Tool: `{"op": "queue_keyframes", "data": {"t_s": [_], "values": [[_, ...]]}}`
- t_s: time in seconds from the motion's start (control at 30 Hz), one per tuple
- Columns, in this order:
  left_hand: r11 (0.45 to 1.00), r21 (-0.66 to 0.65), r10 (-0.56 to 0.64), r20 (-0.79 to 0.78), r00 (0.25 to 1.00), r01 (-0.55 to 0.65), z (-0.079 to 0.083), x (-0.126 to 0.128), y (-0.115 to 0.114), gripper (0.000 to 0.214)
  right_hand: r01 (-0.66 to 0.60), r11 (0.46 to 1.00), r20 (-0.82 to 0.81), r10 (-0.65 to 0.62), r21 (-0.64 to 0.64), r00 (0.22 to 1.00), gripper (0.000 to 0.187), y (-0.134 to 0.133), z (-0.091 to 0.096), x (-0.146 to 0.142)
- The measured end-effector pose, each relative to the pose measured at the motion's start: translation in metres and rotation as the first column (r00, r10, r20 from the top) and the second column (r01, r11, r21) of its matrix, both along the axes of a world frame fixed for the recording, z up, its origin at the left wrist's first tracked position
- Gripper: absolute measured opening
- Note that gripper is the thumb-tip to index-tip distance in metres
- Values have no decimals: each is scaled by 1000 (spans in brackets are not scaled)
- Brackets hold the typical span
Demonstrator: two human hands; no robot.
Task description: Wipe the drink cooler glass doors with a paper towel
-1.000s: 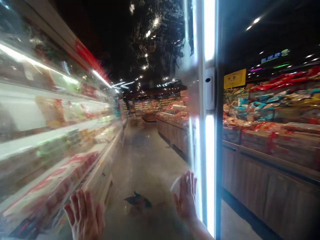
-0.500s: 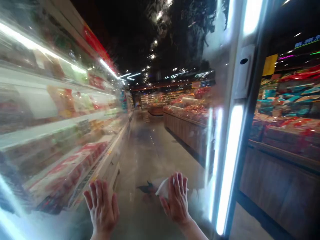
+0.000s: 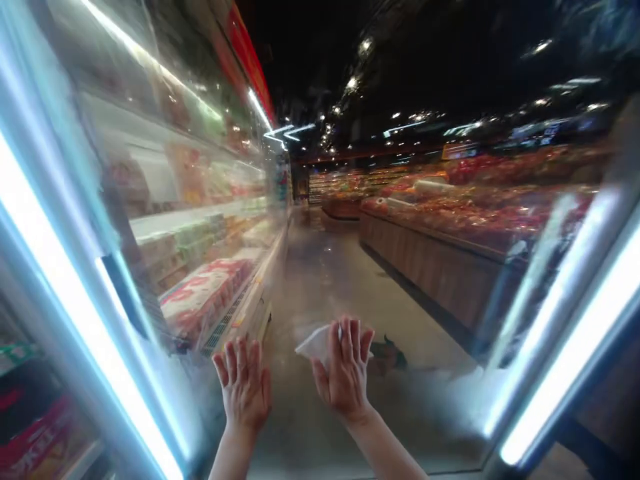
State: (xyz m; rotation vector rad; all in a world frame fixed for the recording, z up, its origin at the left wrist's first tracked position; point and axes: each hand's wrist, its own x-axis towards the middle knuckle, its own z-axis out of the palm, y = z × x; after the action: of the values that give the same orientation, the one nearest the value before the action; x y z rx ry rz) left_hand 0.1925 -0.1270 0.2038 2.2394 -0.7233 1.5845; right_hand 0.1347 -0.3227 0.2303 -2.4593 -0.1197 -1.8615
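Observation:
In front of me is a see-through glass pane (image 3: 300,427) with bright lit strips along both sides. My right hand (image 3: 345,367) lies flat over a white cloth (image 3: 315,343), pressing it to the pane. A corner of the cloth sticks out to the left of the fingers, and the rest is hidden under the palm. To its left, my left hand (image 3: 244,387) is spread with fingers up and nothing in it, seemingly against the pane. Just right of the right hand shows a small dark green shape (image 3: 393,353), too blurred to name.
Light strips (image 3: 65,267) slant down the left side, others (image 3: 575,347) the right. Through or in the glass appear shelves of packaged goods (image 3: 210,287), an aisle floor (image 3: 325,267) and a wood-sided produce stand (image 3: 430,280). Whitish haze (image 3: 450,400) clouds the pane's lower corners.
My view has swung left, bringing the left light strips fully into sight. The right hand and cloth have slid left across the pane, past the dark green shape. Both hands are closer together.

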Motion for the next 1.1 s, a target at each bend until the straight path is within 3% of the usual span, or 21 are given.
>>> {"op": "queue_keyframes", "data": {"t_s": [0.1,0.27,0.33,0.47,0.57,0.67,0.73,0.83,0.9,0.93,1.07,1.1], "values": [[999,-31,-8,-17,1000,8,0,5,5,86,-19,1000,9,18,8,1000,73,21,21,9],[992,-127,-29,-52,998,22,-11,8,2,86,-32,991,-12,31,-130,999,77,44,-26,10],[991,-129,-35,-58,998,27,-17,9,4,85,-51,987,-26,48,-151,999,77,50,-27,14],[994,-102,-43,-86,995,35,-23,9,12,83,-90,991,-9,89,-103,996,74,62,-7,23],[995,-97,-27,-73,997,20,-23,5,15,83,-135,980,-29,132,-148,991,72,62,-25,17],[994,-48,-100,-55,994,97,-20,1,8,83,-147,967,-43,141,-210,989,70,48,-37,10],[988,0,-155,-51,987,155,-12,0,-2,80,-109,978,-3,111,-179,994,71,34,-12,12],[989,-24,-144,-47,988,143,8,-3,-24,80,-39,998,109,44,-40,993,73,10,51,15],[991,-57,-121,-49,991,118,22,-6,-40,82,-31,1000,122,30,5,992,73,-4,68,11],[991,-69,-117,-53,992,113,28,-8,-46,82,-35,999,111,34,1,993,71,-10,62,7],[990,-82,-120,-51,991,116,42,-16,-66,82,-62,990,65,70,-125,995,63,-37,9,-11],[990,-69,-123,-38,992,120,45,-17,-70,82,-64,986,58,73,-154,996,64,-48,7,-12]]}}
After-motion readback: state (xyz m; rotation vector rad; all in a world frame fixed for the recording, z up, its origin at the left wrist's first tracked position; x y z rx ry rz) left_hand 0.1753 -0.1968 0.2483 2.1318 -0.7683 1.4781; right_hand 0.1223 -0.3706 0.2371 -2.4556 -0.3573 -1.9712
